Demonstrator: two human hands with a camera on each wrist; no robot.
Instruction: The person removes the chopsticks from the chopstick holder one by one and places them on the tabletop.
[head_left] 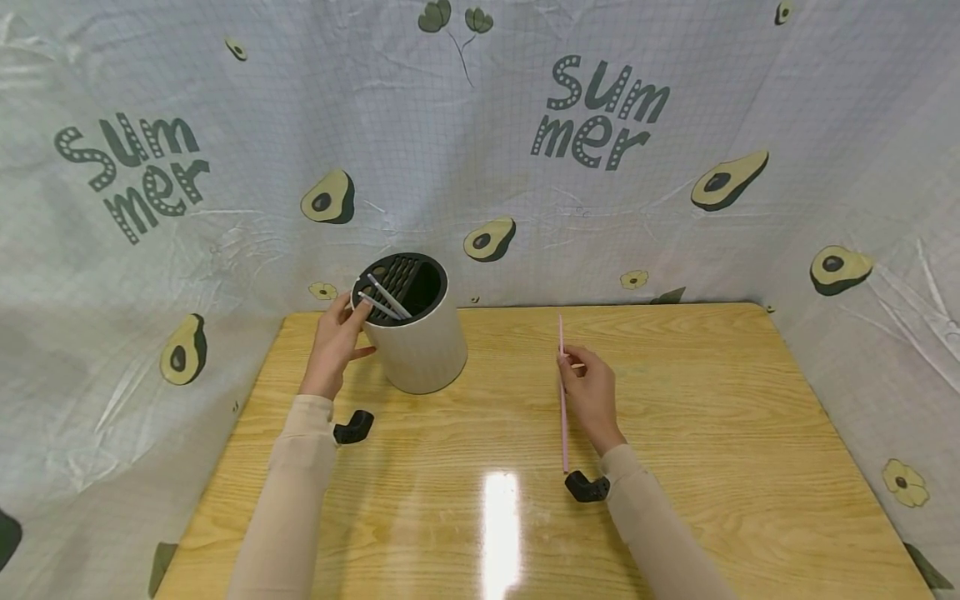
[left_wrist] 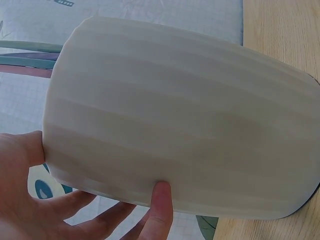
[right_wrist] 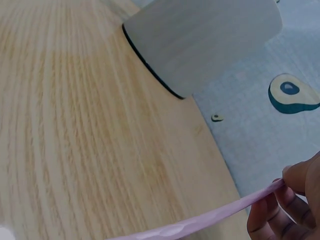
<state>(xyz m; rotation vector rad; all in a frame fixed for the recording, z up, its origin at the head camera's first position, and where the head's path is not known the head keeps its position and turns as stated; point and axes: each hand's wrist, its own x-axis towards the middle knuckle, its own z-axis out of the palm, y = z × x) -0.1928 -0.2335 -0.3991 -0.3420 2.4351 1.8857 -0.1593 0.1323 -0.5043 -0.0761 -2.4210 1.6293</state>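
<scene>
A pale round utensil holder with a black slotted top insert stands at the back left of the table. My left hand rests against its left side, fingers spread at the rim and along the wall. In the left wrist view one fingertip touches the ribbed wall. My right hand pinches a long thin pink stick between thumb and fingers, to the right of the holder. The stick's near end runs out of the right wrist view.
Slim sticks poke out of the holder's top; in the left wrist view they are green, purple, teal and pink strips. A printed white cloth hangs around the wooden table. Black wrist devices sit on both wrists.
</scene>
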